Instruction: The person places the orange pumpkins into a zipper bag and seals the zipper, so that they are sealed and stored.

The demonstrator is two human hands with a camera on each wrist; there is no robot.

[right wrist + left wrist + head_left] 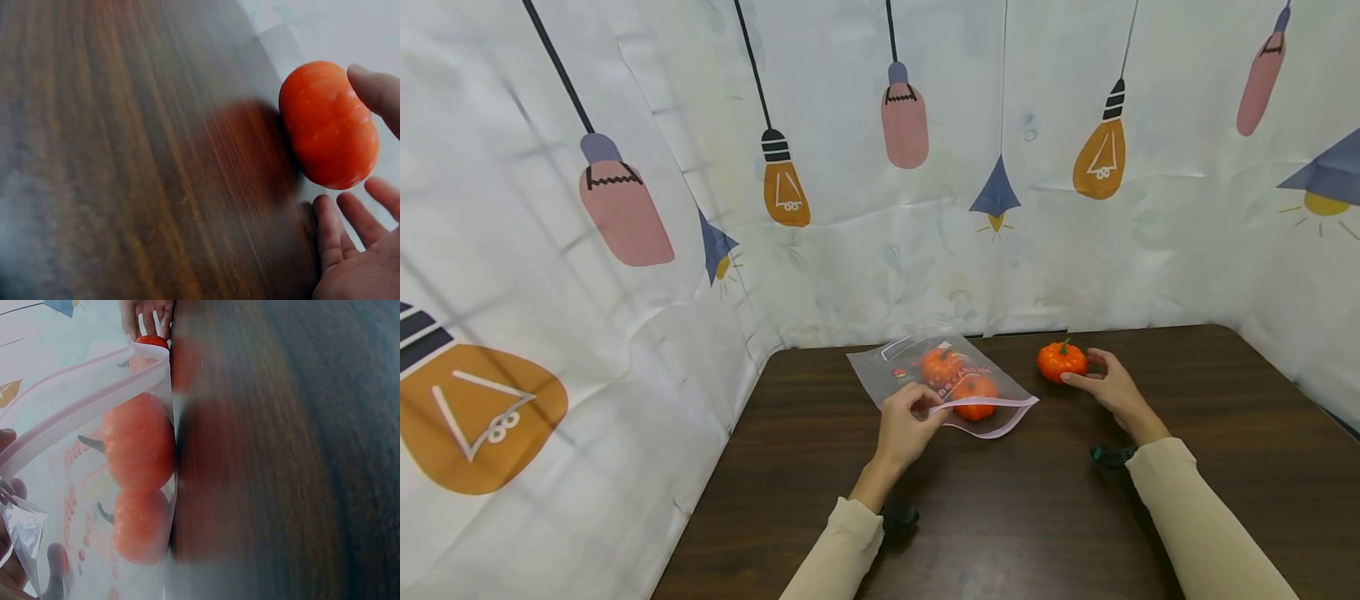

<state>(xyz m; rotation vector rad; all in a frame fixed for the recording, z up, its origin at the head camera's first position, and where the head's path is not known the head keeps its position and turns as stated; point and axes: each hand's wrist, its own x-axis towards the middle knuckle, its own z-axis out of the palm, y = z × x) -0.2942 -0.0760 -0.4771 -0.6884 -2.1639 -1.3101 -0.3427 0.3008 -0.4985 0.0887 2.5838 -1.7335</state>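
Note:
My left hand [906,423] pinches the pink-edged mouth of a clear zip bag [886,373] lying on the table. Inside the bag are two small orange pumpkins [139,442] with green stems, side by side, seen through the plastic. Right of the bag, a third orange pumpkin [1062,362] sits on the table, stem up. Around its right side is my right hand [1117,393], fingers spread and thumb at the near side. In the right wrist view the thumb [378,94] overlaps this pumpkin's edge, while the other fingertips stand just off it.
The dark wooden table [1000,517] reaches back to a white curtain [865,250] printed with lamps and bulbs. That curtain also runs along the left and right sides. Dark bands [901,518] sit at both wrists below pale sleeves.

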